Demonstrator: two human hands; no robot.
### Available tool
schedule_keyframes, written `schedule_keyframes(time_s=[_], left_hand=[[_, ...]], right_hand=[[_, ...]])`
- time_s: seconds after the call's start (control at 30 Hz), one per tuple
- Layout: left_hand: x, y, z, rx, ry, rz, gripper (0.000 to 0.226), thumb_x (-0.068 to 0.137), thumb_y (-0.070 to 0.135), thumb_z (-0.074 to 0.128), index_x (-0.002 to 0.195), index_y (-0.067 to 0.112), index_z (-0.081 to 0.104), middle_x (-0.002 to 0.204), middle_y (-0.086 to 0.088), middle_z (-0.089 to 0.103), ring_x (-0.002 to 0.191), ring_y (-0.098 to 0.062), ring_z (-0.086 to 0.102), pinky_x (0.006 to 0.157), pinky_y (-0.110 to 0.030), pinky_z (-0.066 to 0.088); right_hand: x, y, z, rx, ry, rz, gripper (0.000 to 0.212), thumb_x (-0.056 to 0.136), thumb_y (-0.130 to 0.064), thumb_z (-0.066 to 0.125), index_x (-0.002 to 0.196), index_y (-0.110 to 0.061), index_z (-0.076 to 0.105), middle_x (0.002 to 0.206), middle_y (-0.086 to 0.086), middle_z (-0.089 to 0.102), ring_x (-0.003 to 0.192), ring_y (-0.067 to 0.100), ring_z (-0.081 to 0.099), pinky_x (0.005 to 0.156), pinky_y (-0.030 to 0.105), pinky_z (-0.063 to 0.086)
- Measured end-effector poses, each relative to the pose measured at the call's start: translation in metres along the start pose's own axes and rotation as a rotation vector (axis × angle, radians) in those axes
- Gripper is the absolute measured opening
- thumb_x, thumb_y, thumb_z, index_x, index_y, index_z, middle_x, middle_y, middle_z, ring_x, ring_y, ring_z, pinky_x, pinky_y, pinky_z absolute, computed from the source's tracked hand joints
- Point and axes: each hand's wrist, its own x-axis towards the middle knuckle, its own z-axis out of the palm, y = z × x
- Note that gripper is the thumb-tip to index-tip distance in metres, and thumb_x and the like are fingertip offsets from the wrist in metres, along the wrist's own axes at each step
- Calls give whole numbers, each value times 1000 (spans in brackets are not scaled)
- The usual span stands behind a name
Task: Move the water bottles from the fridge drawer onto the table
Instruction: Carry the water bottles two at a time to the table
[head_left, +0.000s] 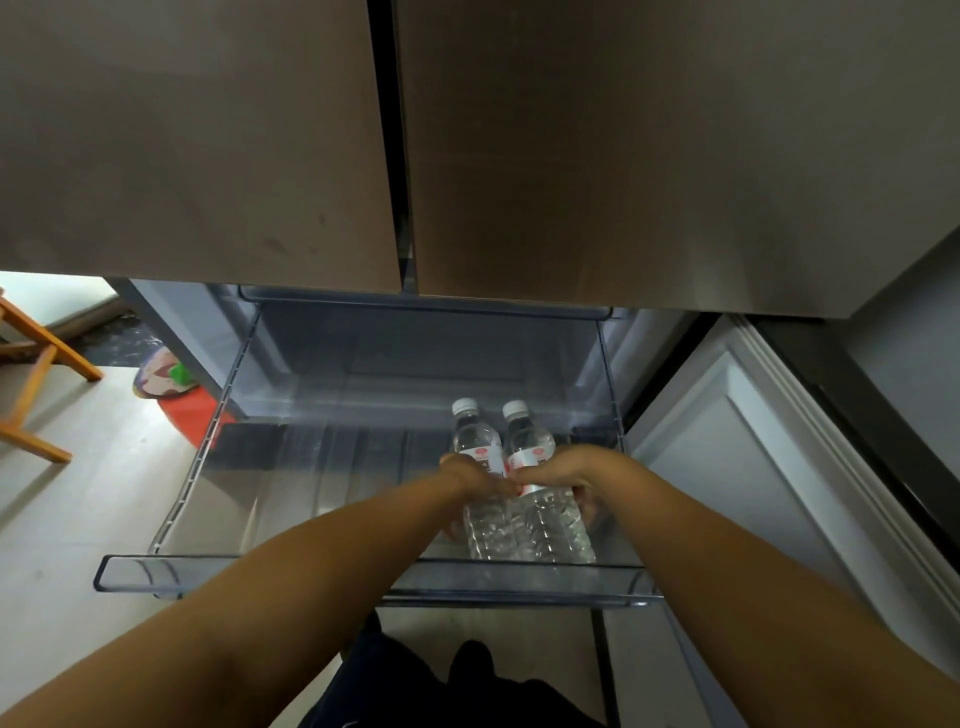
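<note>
Left hand (470, 475) and right hand (558, 470) each grip one of two water bottles (480, 452) in one fridge drawer (363, 577).

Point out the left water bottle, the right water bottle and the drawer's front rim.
left water bottle (464, 406): head view, white cap.
right water bottle (515, 409): head view, white cap.
drawer (249, 570): head view, clear front rim.

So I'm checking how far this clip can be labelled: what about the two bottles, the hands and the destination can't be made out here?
- Table: outside the head view, so the destination is unseen.
- Left bottle and right bottle: label text too small, partly covered by the hands.
- Left hand and right hand: fingers curl round the bottles; the grip underneath is hidden.
- Whether the bottles are lifted off the drawer floor: cannot tell.
</note>
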Motion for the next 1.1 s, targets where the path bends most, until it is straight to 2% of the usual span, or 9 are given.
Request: schedule_keyframes(time_s=[0.13, 0.23, 0.3, 0.4, 0.5, 0.63, 0.73, 0.87, 1.1], left_hand=[[5, -6, -7, -189, -53, 61, 87, 55, 28, 89, 129, 9, 48, 116, -15, 64, 102, -34, 64, 86, -52, 54], [-6, -3, -21, -334, -116, 176, 35, 76, 6, 75, 108, 4, 61, 82, -7, 66, 66, -16, 66, 53, -24, 55], [-13, -1, -35, -389, -178, 220, 22, 80, 0, 67, 100, 5, 61, 79, -7, 65, 59, -15, 65, 48, -21, 52], [-18, 0, -57, -555, -212, 221, 40, 78, 2, 67, 117, 0, 55, 87, -13, 67, 71, -25, 67, 63, -33, 56], [-24, 1, -69, -736, -274, 229, 31, 86, 21, 63, 114, 8, 57, 73, -8, 68, 60, -21, 67, 61, -31, 55], [-25, 0, -80, -935, -425, 255, 32, 87, 41, 61, 116, 28, 61, 78, -7, 66, 69, -22, 65, 96, -33, 46], [-30, 6, -86, -902, -468, 256, 34, 76, 42, 69, 97, 15, 63, 85, -4, 61, 76, -19, 61, 85, -37, 50], [-38, 14, -94, -839, -492, 275, 43, 73, 45, 72, 100, 12, 64, 88, -8, 62, 80, -23, 61, 92, -42, 46], [-77, 12, -108, -652, -646, 251, 44, 82, 44, 65, 102, 5, 65, 91, -17, 67, 83, -30, 65, 86, -45, 52]], right_hand=[[7, 6, -2, 107, 88, -73, 76, 75, -48, 74, 136, -14, 45, 128, 14, 59, 112, 35, 60, 93, 51, 50], [6, 2, -10, 283, 106, -175, 63, 79, -45, 71, 131, -17, 48, 116, 11, 64, 102, 30, 63, 90, 47, 52], [2, -1, -15, 417, 88, -248, 60, 81, -45, 70, 130, -18, 49, 115, 11, 65, 102, 30, 64, 93, 49, 51], [0, -8, -22, 600, 41, -306, 59, 81, -47, 69, 127, -14, 53, 111, 12, 68, 99, 28, 66, 89, 45, 54], [-8, -15, -26, 751, 8, -366, 56, 82, -52, 64, 120, -12, 59, 109, 13, 70, 98, 28, 67, 89, 43, 53], [-17, -19, -28, 975, -84, -406, 58, 81, -56, 62, 116, -10, 63, 114, 17, 68, 106, 33, 65, 94, 52, 49], [-28, -19, -22, 957, -71, -426, 62, 69, -50, 75, 114, -9, 62, 100, 14, 72, 95, 30, 68, 94, 49, 51], [-44, -18, -11, 967, 43, -464, 46, 79, -46, 71, 105, -8, 62, 80, 10, 74, 77, 25, 70, 90, 45, 53], [-82, -12, 8, 1158, 183, -494, 47, 77, -45, 73, 104, -8, 64, 85, 13, 73, 83, 30, 70, 84, 46, 55]])
